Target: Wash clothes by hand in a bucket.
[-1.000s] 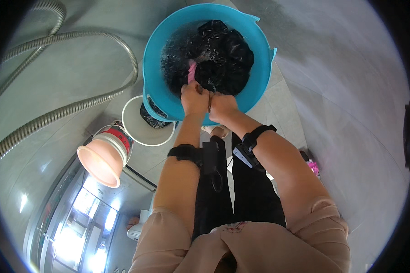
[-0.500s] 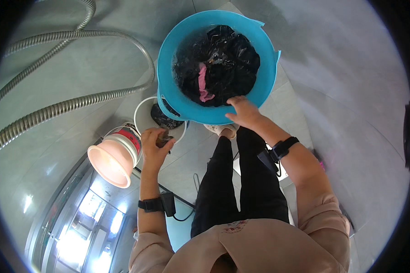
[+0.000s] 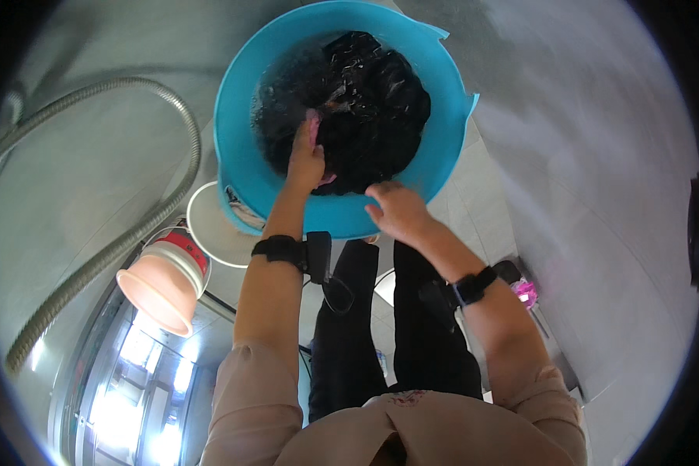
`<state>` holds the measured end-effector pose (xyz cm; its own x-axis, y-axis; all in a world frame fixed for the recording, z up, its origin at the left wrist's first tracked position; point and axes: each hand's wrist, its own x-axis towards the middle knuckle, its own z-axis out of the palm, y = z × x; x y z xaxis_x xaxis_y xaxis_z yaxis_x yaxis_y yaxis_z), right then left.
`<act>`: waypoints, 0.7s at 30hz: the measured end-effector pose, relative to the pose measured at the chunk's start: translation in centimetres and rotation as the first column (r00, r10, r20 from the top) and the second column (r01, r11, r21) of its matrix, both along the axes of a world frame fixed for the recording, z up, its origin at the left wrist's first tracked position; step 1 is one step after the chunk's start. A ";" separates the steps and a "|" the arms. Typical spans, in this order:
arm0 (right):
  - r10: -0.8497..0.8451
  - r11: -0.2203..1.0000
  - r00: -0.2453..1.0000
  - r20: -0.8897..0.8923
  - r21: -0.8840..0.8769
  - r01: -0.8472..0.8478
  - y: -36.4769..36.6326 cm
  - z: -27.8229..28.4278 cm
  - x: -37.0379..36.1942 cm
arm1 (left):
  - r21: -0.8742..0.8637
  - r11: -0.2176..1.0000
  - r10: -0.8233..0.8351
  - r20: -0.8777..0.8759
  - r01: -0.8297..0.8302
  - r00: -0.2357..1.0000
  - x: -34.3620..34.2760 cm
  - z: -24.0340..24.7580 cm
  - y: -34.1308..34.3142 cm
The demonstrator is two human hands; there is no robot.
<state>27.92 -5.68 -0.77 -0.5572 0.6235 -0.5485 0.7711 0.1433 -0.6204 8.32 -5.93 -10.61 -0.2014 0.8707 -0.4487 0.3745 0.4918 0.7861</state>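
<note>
In the blue tub (image 3: 237, 116) a heap of black wet clothing (image 3: 380, 116) lies in water, with a twisted pink cloth (image 3: 313, 133) on its near left part. My left hand (image 3: 306, 161) reaches over the near rim and is closed on the pink cloth; its fingertips are partly hidden against it. At the tub's near side, my right hand (image 3: 398, 211) hovers over or rests on the rim. Its thumb and fingers are apart, and nothing is in it.
A white bucket (image 3: 203, 225) stands left of the tub, partly under its rim. Beside it is a pink basin (image 3: 155, 291) on a stack of pails. A metal shower hose (image 3: 180, 175) loops along the left wall. Something bright pink (image 3: 525, 293) sits at the lower right.
My left hand has moved from above the white bucket, where it held something dark, into the tub onto the pink cloth. The view has shifted, and my right hand stays near the rim.
</note>
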 end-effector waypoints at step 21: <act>0.007 0.992 0.994 -0.107 -0.126 -0.020 3.7 -4.6 -4.6 | -0.188 0.837 0.538 0.108 -0.514 0.836 0.1 28.5 -3.1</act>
<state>23.32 -1.99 -5.33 -0.6242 0.5447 -0.5601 0.6986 0.0682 -0.7122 8.39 -9.05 17.86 -0.5297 0.5750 -0.6235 -0.0903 0.6927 0.7155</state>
